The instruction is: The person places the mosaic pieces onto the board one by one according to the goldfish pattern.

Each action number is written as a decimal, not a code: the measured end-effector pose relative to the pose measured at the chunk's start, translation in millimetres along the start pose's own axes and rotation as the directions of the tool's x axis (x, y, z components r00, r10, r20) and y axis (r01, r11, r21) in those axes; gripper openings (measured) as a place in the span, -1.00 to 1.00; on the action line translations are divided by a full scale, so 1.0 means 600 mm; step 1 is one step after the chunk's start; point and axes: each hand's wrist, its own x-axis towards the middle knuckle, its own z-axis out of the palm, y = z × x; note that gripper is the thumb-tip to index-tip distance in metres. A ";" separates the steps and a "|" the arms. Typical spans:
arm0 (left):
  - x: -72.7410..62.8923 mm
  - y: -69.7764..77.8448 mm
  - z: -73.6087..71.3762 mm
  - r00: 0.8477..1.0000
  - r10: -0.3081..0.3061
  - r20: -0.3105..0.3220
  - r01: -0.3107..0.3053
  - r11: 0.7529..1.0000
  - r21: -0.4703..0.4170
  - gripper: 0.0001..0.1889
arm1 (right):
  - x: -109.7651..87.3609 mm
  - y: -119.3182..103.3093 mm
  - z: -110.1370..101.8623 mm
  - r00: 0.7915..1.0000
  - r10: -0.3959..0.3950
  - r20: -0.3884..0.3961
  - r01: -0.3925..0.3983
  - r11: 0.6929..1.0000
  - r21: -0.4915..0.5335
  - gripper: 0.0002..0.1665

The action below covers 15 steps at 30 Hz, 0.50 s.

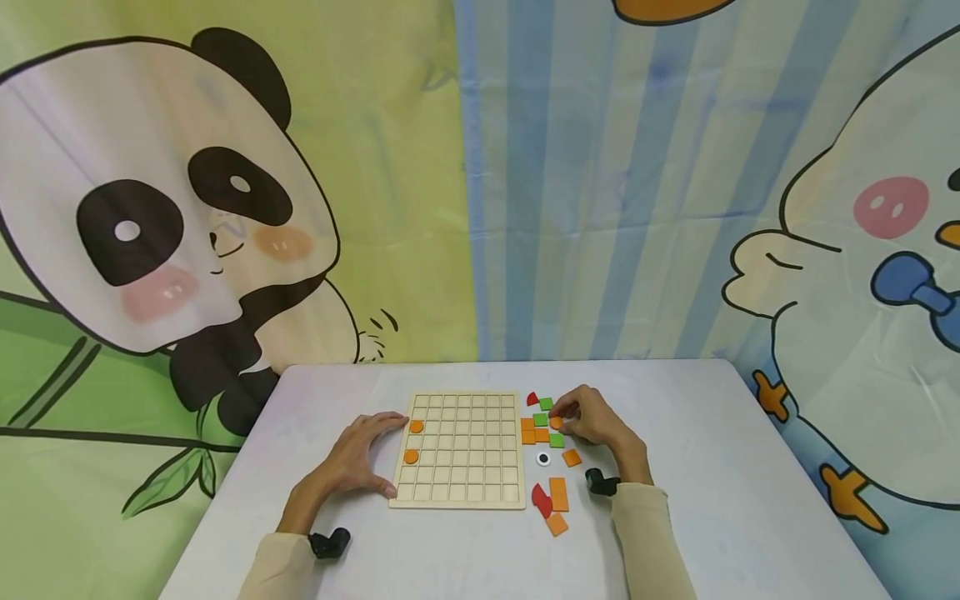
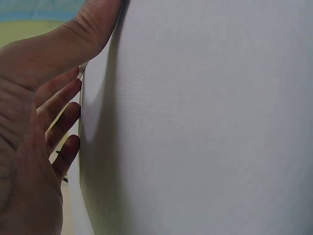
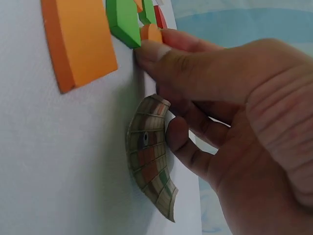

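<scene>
A pale wooden grid board (image 1: 457,504) lies on the white table. Two orange discs, an upper one (image 1: 417,427) and a lower one (image 1: 411,457), sit in its leftmost column. My left hand (image 1: 358,454) is spread along the board's left side, thumb at the near corner, fingertips at the edge farther up; in the left wrist view the fingers (image 2: 63,125) are slightly bent. Right of the board, my right hand (image 1: 592,415) pinches an orange disc (image 1: 556,422) between thumb and forefinger, close beside a green square (image 3: 124,22). Its other fingers are curled, holding nothing visible.
Orange squares (image 1: 542,435), green squares (image 1: 557,440) and a red wedge (image 1: 532,399) cluster by the board's right edge. Nearer lie a white disc with a black centre (image 1: 549,459), an orange rectangle (image 1: 558,494) and a red piece (image 1: 541,501). A cartoon curtain (image 1: 525,192) hangs behind.
</scene>
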 end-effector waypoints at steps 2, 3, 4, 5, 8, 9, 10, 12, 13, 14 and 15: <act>-0.001 0.001 0.000 1.000 -0.002 0.002 0.002 1.000 -0.007 0.34 | -0.001 0.002 0.002 1.000 -0.001 -0.013 0.001 1.000 -0.005 -0.72; -0.001 0.001 0.000 1.000 0.001 0.001 -0.001 1.000 -0.005 0.34 | -0.002 0.002 0.002 1.000 0.006 -0.021 -0.006 1.000 -0.001 -0.74; -0.001 0.001 0.000 1.000 0.000 0.001 0.000 1.000 -0.006 0.34 | -0.003 0.001 0.002 0.999 0.013 -0.031 -0.013 1.000 0.003 -0.74; -0.001 0.001 0.000 1.000 -0.001 0.004 0.001 1.000 -0.007 0.34 | -0.004 0.001 0.003 0.999 0.015 -0.041 -0.015 1.000 0.005 -0.76; 0.001 0.001 -0.001 1.000 -0.012 0.018 0.012 1.000 -0.012 0.35 | -0.006 -0.001 0.003 0.998 0.003 -0.070 -0.001 1.000 0.030 -0.79; 0.001 0.000 -0.001 1.000 -0.014 0.023 0.015 1.000 -0.015 0.35 | -0.006 -0.001 0.004 0.997 -0.005 -0.079 0.009 0.999 0.047 -0.79; 0.002 -0.001 -0.002 0.999 -0.018 0.027 0.018 1.000 -0.018 0.36 | -0.006 -0.001 0.005 0.996 -0.022 -0.088 0.027 0.998 0.058 -0.79; 0.003 -0.003 -0.001 0.999 -0.021 0.031 0.021 1.000 -0.023 0.36 | -0.005 -0.001 0.008 0.994 -0.040 -0.103 0.050 0.995 0.090 -0.77; 0.002 -0.002 -0.001 0.999 -0.021 0.031 0.021 1.000 -0.022 0.36 | -0.005 -0.001 0.010 0.993 -0.046 -0.108 0.058 0.992 0.108 -0.76; 0.001 -0.002 -0.001 0.999 -0.017 0.026 0.018 1.000 -0.022 0.35 | -0.005 -0.001 0.013 0.993 -0.050 -0.111 0.063 0.990 0.125 -0.75; 0.000 -0.001 -0.001 1.000 -0.011 0.021 0.012 1.000 -0.026 0.35 | -0.006 -0.001 0.016 0.992 -0.050 -0.113 0.066 0.988 0.138 -0.74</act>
